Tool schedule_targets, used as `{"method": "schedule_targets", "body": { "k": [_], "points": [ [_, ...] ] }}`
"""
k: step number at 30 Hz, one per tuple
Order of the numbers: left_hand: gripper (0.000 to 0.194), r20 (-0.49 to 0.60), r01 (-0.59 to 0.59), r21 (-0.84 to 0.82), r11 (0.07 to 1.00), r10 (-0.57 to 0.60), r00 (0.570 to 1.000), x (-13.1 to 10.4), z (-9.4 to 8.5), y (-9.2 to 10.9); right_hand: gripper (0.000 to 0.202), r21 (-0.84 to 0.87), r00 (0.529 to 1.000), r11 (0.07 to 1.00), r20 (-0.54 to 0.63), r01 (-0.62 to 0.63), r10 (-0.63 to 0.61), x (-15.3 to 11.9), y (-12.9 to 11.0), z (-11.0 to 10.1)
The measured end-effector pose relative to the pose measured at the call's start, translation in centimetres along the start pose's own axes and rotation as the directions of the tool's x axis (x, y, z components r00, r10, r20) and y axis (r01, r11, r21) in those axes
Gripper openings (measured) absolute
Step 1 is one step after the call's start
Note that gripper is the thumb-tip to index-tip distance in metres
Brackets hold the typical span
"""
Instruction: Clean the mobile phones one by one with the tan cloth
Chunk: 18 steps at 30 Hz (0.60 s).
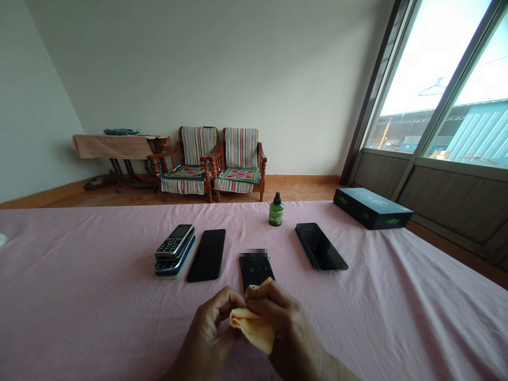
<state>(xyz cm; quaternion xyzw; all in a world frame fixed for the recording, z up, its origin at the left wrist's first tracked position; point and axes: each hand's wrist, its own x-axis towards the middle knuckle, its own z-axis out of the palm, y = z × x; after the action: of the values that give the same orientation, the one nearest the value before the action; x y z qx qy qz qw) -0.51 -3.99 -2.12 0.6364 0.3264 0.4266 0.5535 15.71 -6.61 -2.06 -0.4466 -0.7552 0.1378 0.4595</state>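
head view: only 1 camera, looks down over my hands onto the pink tablecloth (79, 296).
left hand (210, 330): fingers curled, pinching the near-left edge of the orange cloth (254, 325).
right hand (283, 323): closed round the cloth's top, thumb and fingers gripping it.
cloth position: bunched between both my hands, held just above the table, just in front of the dark phone (254, 267).
dark phone: flat, screen up, its top blurred; the cloth is not on it.
progress: I'd judge wiping not started on this phone; the cloth is only being gathered.
left to do: can't tell which phones are clean. Black phone (207, 254), keypad phone stack (175, 250), right phone stack (320, 246) lie untouched.
containers: green bottle (276, 210) capped, contents hidden; black box (372, 208) closed, contents unseen.
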Motion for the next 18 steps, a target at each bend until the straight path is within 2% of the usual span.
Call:
{"method": "schedule_targets", "body": {
  "k": [2,4,7,9,14,18],
  "points": [
    [0.014,-0.006,-0.001,0.063,0.998,0.001,1.000,0.0,0.2,0.0,0.009,-0.078,0.999,0.996,0.022,-0.039,0.041,0.2,0.4,-0.5],
    [0.022,-0.024,-0.008,0.166,0.986,0.012,1.000,0.1,0.2,-0.1,0.008,-0.183,0.995,0.978,0.011,-0.098,0.101,0.5,1.0,-1.2],
    [0.019,0.012,-0.078,0.376,0.923,0.079,0.997,0.0,0.2,-0.2,0.015,-0.338,0.978,0.924,0.040,-0.179,0.204,0.8,1.8,-2.0],
    [0.017,0.079,-0.146,0.459,0.876,0.123,0.989,-0.2,0.2,-0.3,0.022,-0.413,0.968,0.894,0.093,-0.175,0.232,0.6,1.8,-2.1],
    [0.031,0.187,-0.243,0.515,0.822,0.169,0.968,-0.7,0.5,0.1,0.029,-0.610,0.961,0.787,0.152,-0.093,0.231,-1.1,0.8,-1.3],
    [0.035,0.210,-0.264,0.550,0.792,0.175,0.962,-0.8,0.7,0.4,0.028,-0.630,0.958,0.773,0.169,-0.075,0.231,-1.2,1.0,-1.0]
  ]
}}
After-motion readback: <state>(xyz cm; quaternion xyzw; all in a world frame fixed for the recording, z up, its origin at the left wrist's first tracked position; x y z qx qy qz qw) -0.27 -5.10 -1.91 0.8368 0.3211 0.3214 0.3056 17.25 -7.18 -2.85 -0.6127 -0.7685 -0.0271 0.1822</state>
